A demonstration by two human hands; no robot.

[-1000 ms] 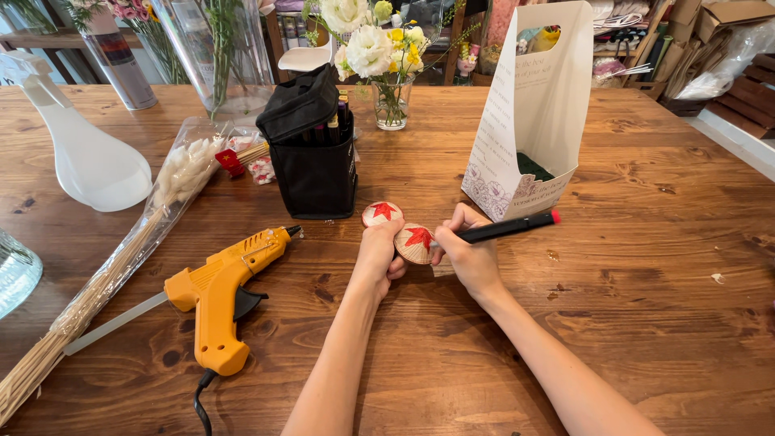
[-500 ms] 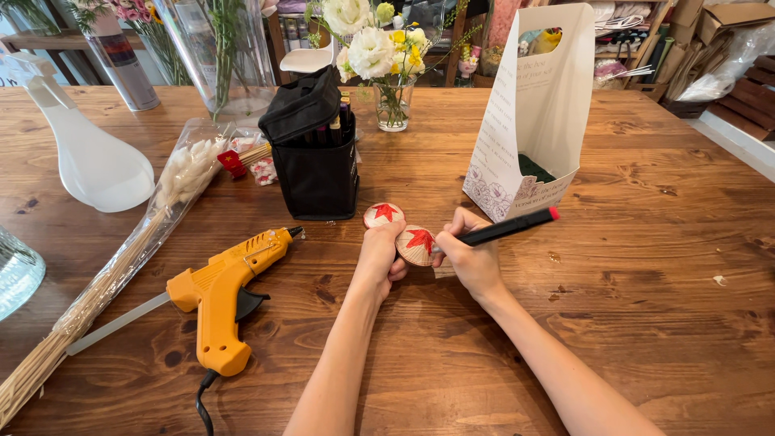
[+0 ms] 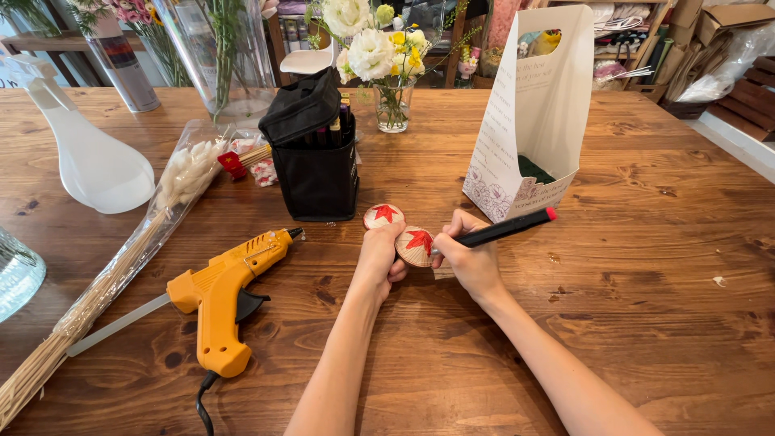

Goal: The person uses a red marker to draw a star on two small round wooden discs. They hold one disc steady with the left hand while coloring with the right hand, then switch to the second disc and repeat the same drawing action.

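My left hand (image 3: 379,260) grips a small round wooden disc (image 3: 417,245) with a red leaf shape drawn on it, held just above the table. My right hand (image 3: 468,257) holds a black marker with a red end cap (image 3: 507,228), its tip touching the disc's right side. A second wooden disc (image 3: 383,215) with a red leaf lies just behind my left hand's fingers.
A black marker case (image 3: 316,153) stands behind the discs. A tall white paper bag (image 3: 533,113) stands to the right. An orange glue gun (image 3: 222,299) lies at the left, beside a wrapped bundle of dried stems (image 3: 129,258). A white spray bottle (image 3: 89,153) and a flower vase (image 3: 393,101) stand further back.
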